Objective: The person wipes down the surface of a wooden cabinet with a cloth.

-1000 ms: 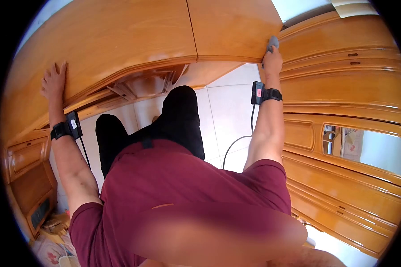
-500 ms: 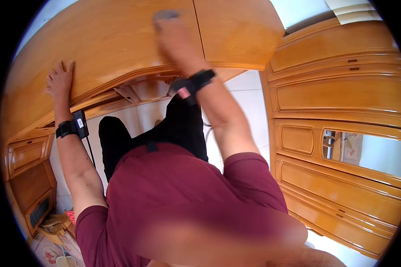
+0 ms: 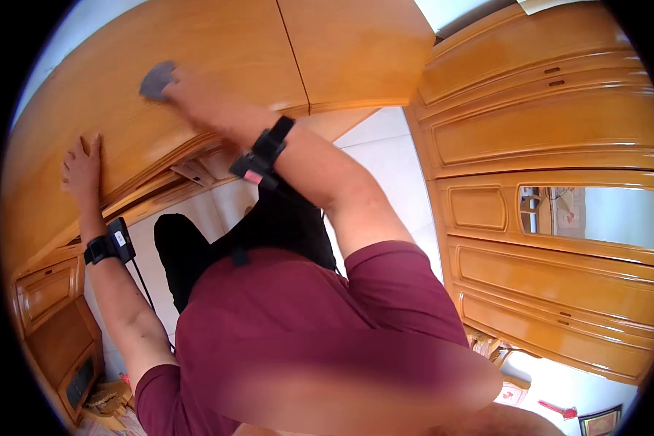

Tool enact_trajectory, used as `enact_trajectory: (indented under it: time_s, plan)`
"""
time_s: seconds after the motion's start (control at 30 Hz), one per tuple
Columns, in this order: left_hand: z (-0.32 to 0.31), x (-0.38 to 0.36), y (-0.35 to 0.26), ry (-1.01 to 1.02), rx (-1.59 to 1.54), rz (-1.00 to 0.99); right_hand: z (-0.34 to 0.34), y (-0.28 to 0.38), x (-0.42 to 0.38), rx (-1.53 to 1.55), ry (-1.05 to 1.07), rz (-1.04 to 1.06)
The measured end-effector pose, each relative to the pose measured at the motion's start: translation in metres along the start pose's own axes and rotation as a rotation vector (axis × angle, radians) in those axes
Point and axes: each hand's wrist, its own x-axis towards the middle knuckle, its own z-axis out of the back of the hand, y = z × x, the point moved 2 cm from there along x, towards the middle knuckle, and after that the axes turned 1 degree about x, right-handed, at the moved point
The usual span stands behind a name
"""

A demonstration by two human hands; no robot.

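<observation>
My right hand (image 3: pixel 195 96) is closed on a grey cloth (image 3: pixel 158 81), slightly smeared by motion, and holds it against the brown wooden desktop (image 3: pixel 232 43). The fingers show only in part, and the cloth sticks out past them. To the left, near the front edge, my left hand (image 3: pixel 82 171) rests flat on the same desktop with its fingers spread and nothing in it. A dark seam runs across the wood to the right of the cloth.
A tall wooden wardrobe (image 3: pixel 530 134) with panelled doors and a mirror (image 3: pixel 596 218) stands to the right. The desk's front edge bounds the space above my legs. White floor tiles (image 3: pixel 385 160) show between desk and wardrobe. A wooden cabinet (image 3: pixel 51 291) stands at the lower left.
My right hand has swept left across the desktop with the grey cloth, nearer to my left hand. My left hand stays flat on the wood. The camera view has turned slightly.
</observation>
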Motion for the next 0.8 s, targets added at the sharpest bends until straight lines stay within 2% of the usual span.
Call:
enact_trajectory:
  time_s: [0.1, 0.17, 0.2, 0.23, 0.3, 0.33, 0.4, 0.47, 0.6, 0.67, 0.8]
  plan:
    - [-0.009, 0.009, 0.006, -0.029, 0.003, -0.019, 0.049, -0.058, -0.026, -0.137, -0.003, -0.164]
    - [-0.012, 0.011, 0.009, -0.022, 0.006, -0.012, 0.085, -0.114, -0.053, -0.330, -0.071, -0.199]
    - [-0.012, 0.012, 0.010, -0.021, 0.010, -0.016, 0.113, -0.132, -0.076, -0.278, -0.082, -0.332]
    - [-0.012, 0.013, 0.012, -0.014, 0.009, -0.004, 0.126, -0.165, -0.095, -0.382, -0.097, -0.487]
    - [-0.015, 0.016, 0.015, -0.005, 0.011, 0.001, 0.169, -0.220, -0.150, -0.480, -0.263, -0.596]
    - [-0.019, 0.020, 0.018, 0.005, 0.024, 0.002, 0.195, -0.244, -0.173, -0.626, -0.124, -0.742]
    - [-0.015, 0.020, 0.018, 0.011, 0.042, 0.004, 0.240, -0.245, -0.205, -0.619, -0.104, -1.001]
    - [-0.003, 0.012, 0.020, 0.011, 0.032, 0.016, 0.246, -0.299, -0.252, -0.688, -0.256, -0.972]
    - [-0.015, 0.020, 0.025, -0.017, 0.019, 0.027, 0.246, -0.286, -0.246, -0.646, -0.214, -0.989]
    - [-0.029, 0.028, 0.030, -0.001, 0.056, -0.028, 0.240, -0.279, -0.230, -0.756, -0.110, -1.032]
    - [-0.004, 0.014, 0.018, -0.020, 0.017, -0.004, 0.230, -0.255, -0.193, -0.776, -0.102, -0.907]
